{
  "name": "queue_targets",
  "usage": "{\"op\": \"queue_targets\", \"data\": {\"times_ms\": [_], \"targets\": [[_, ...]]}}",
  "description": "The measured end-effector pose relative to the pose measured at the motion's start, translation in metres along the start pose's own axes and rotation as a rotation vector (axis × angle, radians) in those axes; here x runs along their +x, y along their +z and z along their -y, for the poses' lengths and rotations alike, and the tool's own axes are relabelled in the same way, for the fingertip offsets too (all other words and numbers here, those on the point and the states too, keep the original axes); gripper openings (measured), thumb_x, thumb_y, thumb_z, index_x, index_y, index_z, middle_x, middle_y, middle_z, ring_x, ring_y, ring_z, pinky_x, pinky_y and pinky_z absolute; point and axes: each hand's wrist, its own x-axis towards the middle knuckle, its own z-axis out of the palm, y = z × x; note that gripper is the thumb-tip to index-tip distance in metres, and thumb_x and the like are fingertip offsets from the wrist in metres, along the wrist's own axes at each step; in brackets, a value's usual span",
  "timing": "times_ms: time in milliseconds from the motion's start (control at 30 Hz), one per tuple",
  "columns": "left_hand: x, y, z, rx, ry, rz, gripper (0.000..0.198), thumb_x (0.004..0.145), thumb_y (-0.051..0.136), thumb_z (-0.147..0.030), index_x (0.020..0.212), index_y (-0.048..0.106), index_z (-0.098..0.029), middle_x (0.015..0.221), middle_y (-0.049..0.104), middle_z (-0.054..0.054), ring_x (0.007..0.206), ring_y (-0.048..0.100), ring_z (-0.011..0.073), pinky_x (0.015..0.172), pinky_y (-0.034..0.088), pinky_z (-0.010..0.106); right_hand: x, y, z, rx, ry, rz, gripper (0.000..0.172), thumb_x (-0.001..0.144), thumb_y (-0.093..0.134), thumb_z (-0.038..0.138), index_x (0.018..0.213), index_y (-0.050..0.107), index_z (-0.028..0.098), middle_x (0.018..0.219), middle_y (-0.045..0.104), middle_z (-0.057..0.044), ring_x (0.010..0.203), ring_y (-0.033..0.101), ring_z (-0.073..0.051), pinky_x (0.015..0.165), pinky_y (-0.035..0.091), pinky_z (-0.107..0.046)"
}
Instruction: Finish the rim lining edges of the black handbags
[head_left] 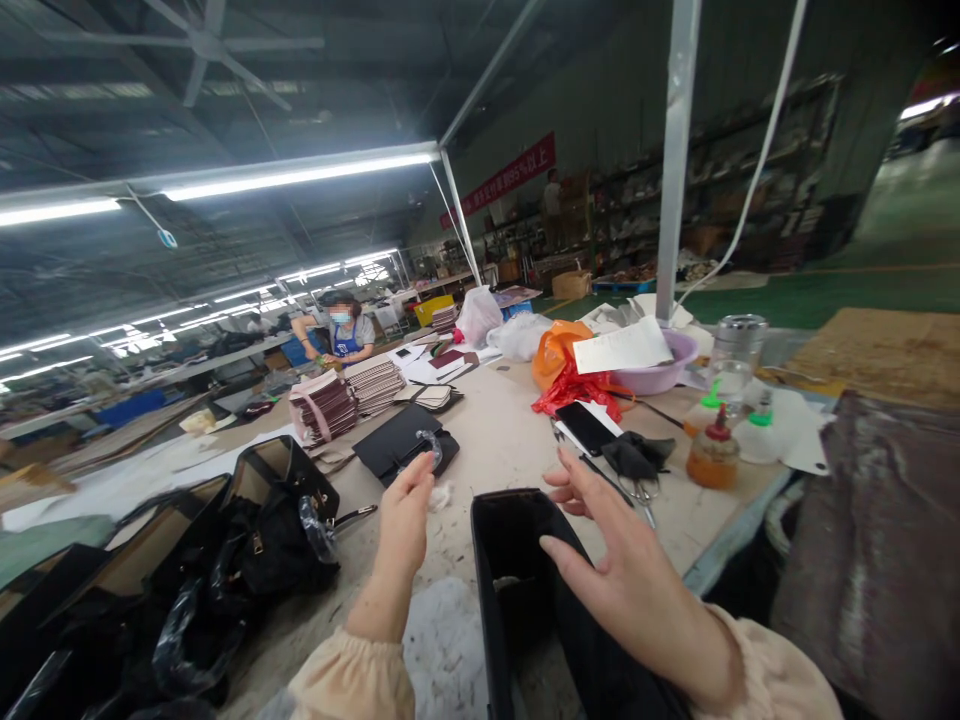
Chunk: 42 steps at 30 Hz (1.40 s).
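Observation:
A black open-topped bag body (487, 600) stands at the bottom centre, its inside visible. Over its right side is my right hand (615, 560), thumb and fingers spread, with nothing between them; whether it touches the bag is unclear. My left hand (407, 510) is raised to the left of the bag, fingers stretched upward and holding nothing. Just beyond my left hand lies a flat black leather piece (397, 440) with a clear plastic-wrapped part. Several black bags (277, 520) with plastic-wrapped handles sit to the left.
Stacked maroon-edged pieces (324, 408) lie further back. On the right are a phone (585, 428), a black cloth (637, 455), scissors (646, 498), an orange-liquid bottle (712, 458), a glass jar (739, 350) and a purple basin (667, 368). A metal post (677, 160) rises behind. A masked person (349, 335) works across.

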Motion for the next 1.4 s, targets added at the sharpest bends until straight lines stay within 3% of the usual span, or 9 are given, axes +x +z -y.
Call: {"op": "queue_targets", "data": {"times_ms": [167, 333, 433, 600, 733, 833, 900, 1100, 1400], "targets": [[-0.004, 0.011, -0.015, 0.028, 0.213, -0.119, 0.027, 0.071, 0.064, -0.031, 0.092, 0.069, -0.015, 0.09, 0.07, 0.007, 0.079, 0.062, 0.015, 0.073, 0.047, 0.025, 0.001, 0.0, -0.002, 0.003, 0.079, 0.047, 0.072, 0.077, 0.056, 0.015, 0.141, 0.023, 0.025, 0.123, 0.05, -0.009, 0.105, 0.053, -0.021, 0.094, 0.046, -0.043], [0.023, 0.009, 0.001, 0.099, 0.094, -0.17, 0.035, 0.068, 0.067, -0.037, 0.094, 0.066, -0.013, 0.074, 0.069, 0.004, 0.057, 0.055, 0.0097, 0.056, 0.042, 0.021, 0.0, -0.001, -0.001, 0.001, 0.069, 0.072, 0.071, 0.078, 0.055, 0.016, 0.141, 0.023, 0.025, 0.122, 0.05, -0.009, 0.107, 0.052, -0.02, 0.096, 0.045, -0.043], [0.036, 0.005, 0.013, 0.147, -0.001, -0.16, 0.042, 0.071, 0.061, -0.049, 0.08, 0.068, -0.009, 0.055, 0.063, 0.005, 0.051, 0.053, 0.0129, 0.055, 0.042, 0.026, -0.001, -0.002, -0.001, -0.006, 0.073, 0.076, 0.071, 0.078, 0.056, 0.016, 0.141, 0.023, 0.024, 0.123, 0.05, -0.008, 0.109, 0.051, -0.021, 0.097, 0.044, -0.043], [0.018, 0.009, -0.001, 0.231, -0.055, 0.038, 0.046, 0.075, 0.055, -0.055, 0.09, 0.071, -0.014, 0.1, 0.069, 0.013, 0.101, 0.058, 0.0259, 0.086, 0.042, 0.035, -0.001, -0.004, -0.003, -0.038, 0.099, 0.061, 0.072, 0.077, 0.056, 0.016, 0.141, 0.024, 0.025, 0.124, 0.049, -0.009, 0.111, 0.051, -0.022, 0.096, 0.045, -0.044], [-0.017, 0.019, -0.036, 0.433, 0.169, 0.461, 0.047, 0.076, 0.058, -0.047, 0.111, 0.063, -0.017, 0.119, 0.061, 0.01, 0.113, 0.052, 0.0251, 0.099, 0.036, 0.037, 0.0, 0.0, -0.004, -0.022, 0.149, 0.072, 0.074, 0.076, 0.058, 0.017, 0.141, 0.024, 0.026, 0.125, 0.049, -0.008, 0.11, 0.051, -0.021, 0.093, 0.048, -0.04], [-0.035, 0.03, -0.054, 0.718, 0.322, 0.626, 0.061, 0.066, 0.068, -0.046, 0.12, 0.057, -0.019, 0.123, 0.059, 0.009, 0.113, 0.052, 0.0262, 0.1, 0.036, 0.038, 0.001, 0.002, -0.005, -0.015, 0.18, 0.115, 0.075, 0.077, 0.058, 0.019, 0.142, 0.022, 0.025, 0.126, 0.049, -0.008, 0.11, 0.052, -0.02, 0.093, 0.048, -0.037], [-0.039, 0.038, -0.059, 0.846, 0.371, 0.677, 0.062, 0.064, 0.071, -0.04, 0.121, 0.057, -0.02, 0.12, 0.061, 0.007, 0.108, 0.056, 0.0253, 0.096, 0.04, 0.036, 0.001, 0.002, -0.005, -0.024, 0.189, 0.142, 0.075, 0.077, 0.058, 0.021, 0.142, 0.021, 0.024, 0.126, 0.05, -0.009, 0.111, 0.052, -0.021, 0.093, 0.048, -0.038], [-0.03, 0.054, -0.055, 0.97, 0.428, 0.765, 0.026, 0.073, 0.06, -0.027, 0.097, 0.069, -0.025, 0.093, 0.071, 0.001, 0.085, 0.063, 0.019, 0.078, 0.046, 0.029, 0.009, -0.001, -0.011, -0.067, 0.188, 0.215, 0.077, 0.078, 0.059, 0.023, 0.143, 0.019, 0.025, 0.118, 0.058, -0.005, 0.104, 0.056, -0.02, 0.09, 0.049, -0.036], [-0.022, 0.047, -0.047, 0.919, 0.361, 0.761, 0.024, 0.072, 0.058, -0.021, 0.092, 0.071, -0.023, 0.087, 0.072, 0.0, 0.077, 0.064, 0.0157, 0.072, 0.045, 0.025, 0.037, 0.001, -0.006, -0.361, 0.1, 0.395, 0.08, 0.075, 0.059, 0.02, 0.144, 0.019, 0.023, 0.094, 0.067, -0.003, 0.084, 0.063, -0.019, 0.077, 0.047, -0.029]]}}
